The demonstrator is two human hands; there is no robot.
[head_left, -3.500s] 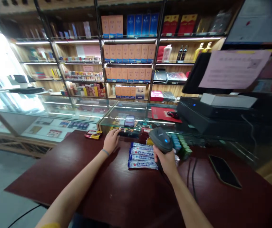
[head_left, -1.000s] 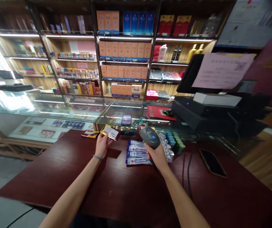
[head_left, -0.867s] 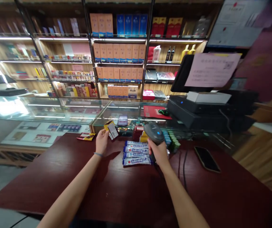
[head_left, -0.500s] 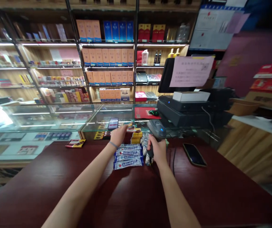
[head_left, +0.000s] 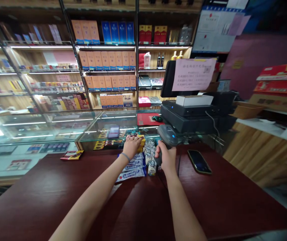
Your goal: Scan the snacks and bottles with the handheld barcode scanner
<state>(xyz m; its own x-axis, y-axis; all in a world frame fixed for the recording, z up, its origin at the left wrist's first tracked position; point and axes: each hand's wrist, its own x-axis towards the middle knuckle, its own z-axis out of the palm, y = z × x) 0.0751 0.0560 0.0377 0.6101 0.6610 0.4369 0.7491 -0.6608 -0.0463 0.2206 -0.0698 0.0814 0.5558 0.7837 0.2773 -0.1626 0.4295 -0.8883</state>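
My right hand (head_left: 165, 157) is wrapped round the grip of a grey barcode scanner (head_left: 168, 135) with a blue light, held upright over the dark red counter (head_left: 58, 187). My left hand (head_left: 131, 146) reaches forward with the fingers laid on a stack of yellow and red packs (head_left: 141, 142) at the foot of the glass case; whether it grips one is unclear. Blue and white snack bars (head_left: 131, 167) lie in a row below that hand. Small clear bottles (head_left: 149, 154) stand between the two hands.
A dark phone (head_left: 199, 161) lies on the counter at the right. One red and yellow pack (head_left: 72, 155) lies at the left. A glass display case (head_left: 58, 125) runs behind, with a till and screen (head_left: 191, 113) at the right. Stocked shelves (head_left: 108, 63) fill the back wall.
My left hand lifted a pack and held it up before the scanner, then moved right and down onto the stacked packs. The view swung to the right. My right hand kept hold of the scanner.
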